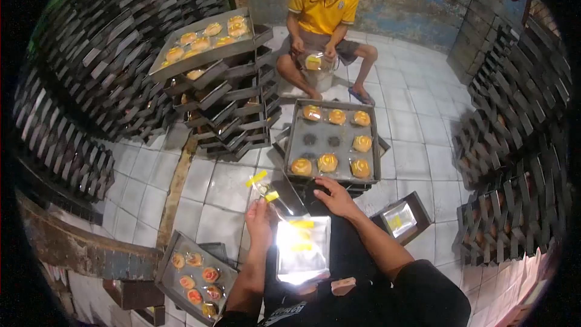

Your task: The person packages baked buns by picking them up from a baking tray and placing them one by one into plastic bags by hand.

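Observation:
My left hand (pixel 259 215) is closed on a clear plastic wrapper (pixel 264 188) with yellow print, held up left of my lap. My right hand (pixel 334 198) has its fingers apart and holds nothing, close to the front edge of a metal tray (pixel 377 145). Several round buns (pixel 327 162) sit in that tray, around two dark marks on its bare middle. On my lap lies a shiny stack of clear wrappers (pixel 302 251), with glare hiding part of it.
Opposite sits a person in a yellow shirt (pixel 324 6), holding a wrapped item. A bun tray (pixel 212 54) tops a stack at the left. Another tray (pixel 233 272) is at the lower left. A small box (pixel 417 217) holds wrappers. Tray stacks (pixel 514 121) stand right.

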{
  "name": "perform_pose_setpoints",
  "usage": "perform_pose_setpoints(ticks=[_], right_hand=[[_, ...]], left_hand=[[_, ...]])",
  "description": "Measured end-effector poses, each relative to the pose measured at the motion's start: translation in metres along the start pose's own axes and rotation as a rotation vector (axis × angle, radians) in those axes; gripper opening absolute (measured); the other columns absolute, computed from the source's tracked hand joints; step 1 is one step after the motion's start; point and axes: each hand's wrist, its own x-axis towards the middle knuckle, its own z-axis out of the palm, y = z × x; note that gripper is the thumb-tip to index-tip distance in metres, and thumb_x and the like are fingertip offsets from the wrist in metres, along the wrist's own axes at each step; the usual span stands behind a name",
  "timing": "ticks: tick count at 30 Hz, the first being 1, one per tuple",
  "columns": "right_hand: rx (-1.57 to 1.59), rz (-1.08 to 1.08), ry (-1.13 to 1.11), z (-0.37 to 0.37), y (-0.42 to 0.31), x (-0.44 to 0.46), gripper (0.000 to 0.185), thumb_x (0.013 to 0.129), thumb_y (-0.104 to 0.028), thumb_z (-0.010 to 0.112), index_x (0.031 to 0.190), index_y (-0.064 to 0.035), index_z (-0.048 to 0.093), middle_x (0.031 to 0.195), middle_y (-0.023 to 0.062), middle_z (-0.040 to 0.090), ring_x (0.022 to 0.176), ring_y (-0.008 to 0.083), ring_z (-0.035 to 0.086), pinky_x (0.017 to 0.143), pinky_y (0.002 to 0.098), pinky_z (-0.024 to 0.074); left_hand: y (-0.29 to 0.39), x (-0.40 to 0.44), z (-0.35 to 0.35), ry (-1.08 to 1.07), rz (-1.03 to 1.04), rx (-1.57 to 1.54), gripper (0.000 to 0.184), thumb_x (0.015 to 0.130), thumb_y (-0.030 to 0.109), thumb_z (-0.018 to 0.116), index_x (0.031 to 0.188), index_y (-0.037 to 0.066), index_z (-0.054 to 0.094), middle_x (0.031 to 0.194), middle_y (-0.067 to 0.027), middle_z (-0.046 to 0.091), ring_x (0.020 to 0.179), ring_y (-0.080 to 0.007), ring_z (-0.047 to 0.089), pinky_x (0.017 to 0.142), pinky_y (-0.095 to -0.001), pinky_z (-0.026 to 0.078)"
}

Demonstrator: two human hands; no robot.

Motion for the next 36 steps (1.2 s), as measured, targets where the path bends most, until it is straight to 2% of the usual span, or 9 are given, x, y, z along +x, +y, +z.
perform_pose_setpoints(ticks=[6,13,21,24,29,30,32,34,36], right_hand=[[-0.313,-0.079,0.008,-0.005,-0.016,-0.006,0.047,0.099,-0.035,0.063,0.128,0.0013,0.064,0.136,0.0214,0.060,0.129,0.0392,0.054,0.110,0.0446,0.0424],[-0.237,-0.072,0.043,-0.006,-0.023,-0.014,0.045,0.100,-0.034,0.060,0.129,0.0005,0.063,0.140,0.0202,0.058,0.132,0.0377,0.052,0.112,0.0434,0.0406],[-0.136,-0.131,-0.004,-0.009,0.013,0.030,0.037,0.103,-0.028,0.056,0.126,-0.0001,0.065,0.129,0.0221,0.066,0.123,0.0384,0.061,0.106,0.0415,0.0459],[-0.042,0.079,0.028,-0.008,0.048,0.032,0.040,0.107,-0.031,0.050,0.129,-0.0007,0.065,0.123,0.0207,0.070,0.119,0.0323,0.065,0.104,0.0386,0.0468],[0.040,0.065,0.098,-0.012,0.134,-0.020,0.050,0.109,-0.039,0.045,0.133,0.0012,0.062,0.131,0.0161,0.068,0.122,0.0265,0.063,0.105,0.0360,0.0452],[0.352,0.474,0.040,-0.010,0.160,-0.039,0.057,0.110,-0.047,0.040,0.135,-0.0008,0.062,0.134,0.0189,0.066,0.125,0.0280,0.060,0.107,0.0373,0.0439],[0.066,0.487,-0.013,-0.010,0.200,-0.096,0.063,0.108,-0.052,0.036,0.132,-0.0005,0.064,0.136,0.0227,0.063,0.124,0.0363,0.061,0.107,0.0418,0.0434],[-0.095,0.927,-0.195,0.007,0.276,-0.161,0.067,0.106,-0.057,0.038,0.118,-0.0005,0.071,0.125,0.0261,0.068,0.116,0.0380,0.064,0.101,0.0461,0.0463],[-0.095,0.785,-0.114,0.002,0.271,-0.243,0.062,0.104,-0.054,0.046,0.107,0.0014,0.073,0.113,0.0269,0.071,0.110,0.0380,0.067,0.095,0.0479,0.0487]], left_hand=[[0.004,0.000,0.013,-0.036,-0.083,0.106,0.020,0.104,0.021,0.060,0.094,0.003,0.061,0.073,-0.0062,0.065,0.058,-0.0155,0.064,0.051,-0.0291,0.052],[0.002,-0.001,0.010,-0.048,-0.057,0.091,0.019,0.102,0.022,0.062,0.094,0.004,0.062,0.072,-0.0063,0.065,0.055,-0.0169,0.065,0.049,-0.0301,0.053],[-0.016,0.018,0.011,0.001,0.039,0.003,0.022,0.104,0.024,0.060,0.097,0.004,0.063,0.074,-0.0056,0.067,0.059,-0.0136,0.064,0.054,-0.0258,0.052],[-0.014,0.006,0.015,-0.023,0.023,0.017,0.021,0.104,0.023,0.060,0.098,0.003,0.063,0.074,-0.0039,0.065,0.062,-0.0120,0.063,0.056,-0.0255,0.051],[-0.011,0.002,0.013,-0.096,0.021,0.085,0.023,0.105,0.024,0.058,0.100,0.002,0.063,0.076,-0.0051,0.066,0.062,-0.0143,0.064,0.056,-0.0283,0.053],[-0.010,0.003,0.015,-0.082,0.042,0.097,0.024,0.106,0.024,0.057,0.100,0.002,0.063,0.075,-0.0051,0.066,0.062,-0.0146,0.064,0.057,-0.0289,0.053],[-0.012,0.006,0.015,-0.086,0.049,0.101,0.026,0.106,0.025,0.056,0.102,0.001,0.063,0.075,-0.0057,0.066,0.062,-0.0150,0.065,0.057,-0.0288,0.054],[-0.015,0.011,0.008,-0.106,0.041,0.078,0.026,0.106,0.026,0.056,0.102,0.001,0.063,0.075,-0.0062,0.067,0.063,-0.0150,0.065,0.057,-0.0282,0.053],[-0.018,0.007,0.012,-0.051,0.027,-0.009,0.026,0.106,0.027,0.056,0.103,0.002,0.063,0.077,-0.0073,0.068,0.062,-0.0142,0.064,0.058,-0.0263,0.052]])
